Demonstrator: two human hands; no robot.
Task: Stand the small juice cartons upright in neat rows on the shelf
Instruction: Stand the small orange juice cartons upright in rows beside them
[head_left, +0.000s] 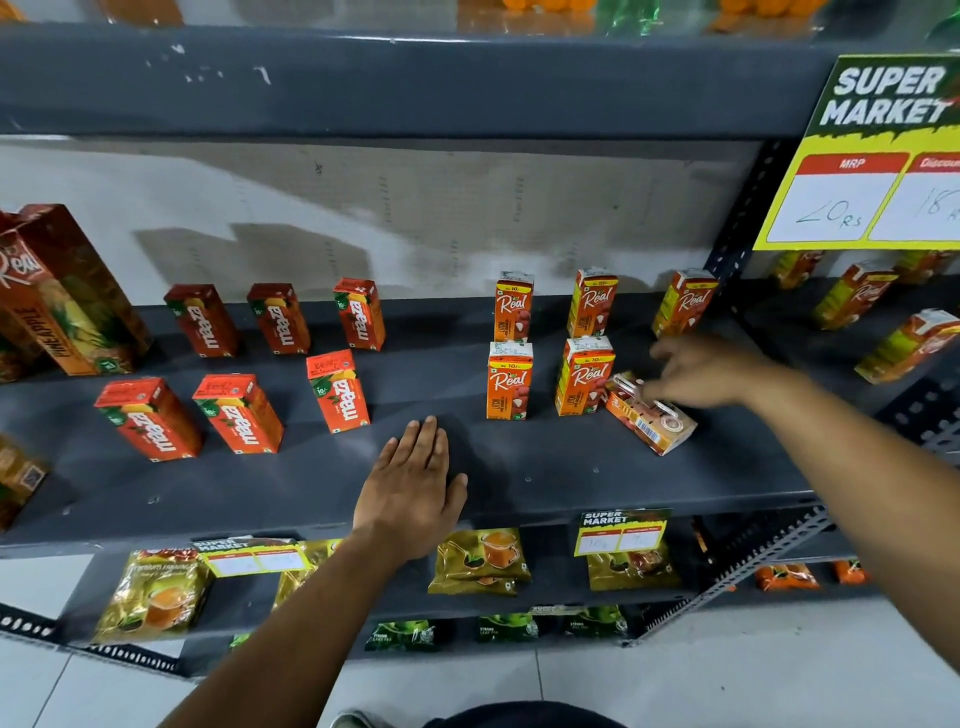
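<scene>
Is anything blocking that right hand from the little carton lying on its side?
Nothing visible does. The right hand is already at the fallen carton, fingers on its top edge, though blur hides the grip. An upright carton stands close on its left; the shelf in front is bare.

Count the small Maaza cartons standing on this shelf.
6, in two rows left of the left hand. Back row. Front row. None looks hidden.

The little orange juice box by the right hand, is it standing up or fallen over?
Fallen over. The carton lies on its side, straw face up.
</scene>
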